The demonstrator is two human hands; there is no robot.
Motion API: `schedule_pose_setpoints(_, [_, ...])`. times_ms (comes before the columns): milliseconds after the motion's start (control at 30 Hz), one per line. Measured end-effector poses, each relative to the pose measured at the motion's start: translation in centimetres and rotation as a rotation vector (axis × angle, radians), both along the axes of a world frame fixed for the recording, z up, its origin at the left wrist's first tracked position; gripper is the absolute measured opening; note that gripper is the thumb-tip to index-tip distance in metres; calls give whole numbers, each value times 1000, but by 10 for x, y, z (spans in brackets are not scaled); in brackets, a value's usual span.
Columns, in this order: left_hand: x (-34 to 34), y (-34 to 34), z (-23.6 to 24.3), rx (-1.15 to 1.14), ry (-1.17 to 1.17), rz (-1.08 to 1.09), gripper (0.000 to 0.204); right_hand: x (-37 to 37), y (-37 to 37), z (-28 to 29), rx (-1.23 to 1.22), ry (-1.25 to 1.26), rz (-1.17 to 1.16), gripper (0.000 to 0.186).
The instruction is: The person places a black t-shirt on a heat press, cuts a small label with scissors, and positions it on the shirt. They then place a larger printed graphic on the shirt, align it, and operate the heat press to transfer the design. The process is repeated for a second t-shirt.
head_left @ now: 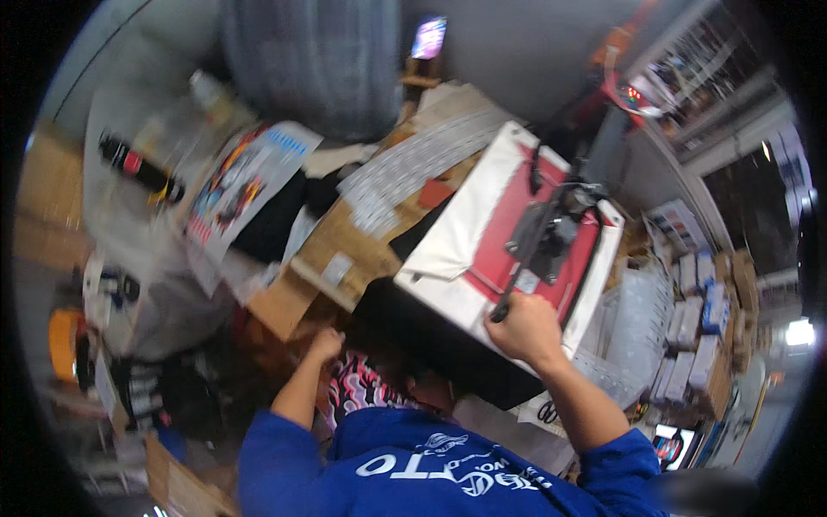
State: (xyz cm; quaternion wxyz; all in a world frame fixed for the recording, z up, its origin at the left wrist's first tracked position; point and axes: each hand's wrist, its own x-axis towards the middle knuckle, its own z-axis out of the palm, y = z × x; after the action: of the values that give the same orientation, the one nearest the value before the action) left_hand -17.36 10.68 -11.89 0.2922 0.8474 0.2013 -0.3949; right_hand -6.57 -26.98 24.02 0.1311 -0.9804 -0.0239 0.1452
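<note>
My right hand (525, 327) is closed around the long black handle (504, 306) of a press machine (560, 233) with a red platen cover and a white sheet (439, 258) over a black base. My left hand (325, 345) is lower and left of the press, fingers curled near a cardboard box (306, 280); what they hold, if anything, is too blurred to make out. Below it is pink, black and white patterned cloth (362, 388).
Perforated transfer sheets (413, 155) and a printed graphic sheet (250, 181) lie behind. A phone (428, 37) stands at the back near a large grey roll (310, 60). Stacked white boxes (689, 336) are on the right; a black cylindrical tool (142, 168) is on the left.
</note>
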Motion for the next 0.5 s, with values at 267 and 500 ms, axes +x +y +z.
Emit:
schedule_pose_setpoints(267, [-46, 9, -119, -587, 477, 575, 30, 4, 9, -8, -25, 23, 3, 34])
schedule_pose_setpoints(500, [1, 18, -99, -379, 294, 605, 23, 1, 5, -7, 12, -9, 3, 37])
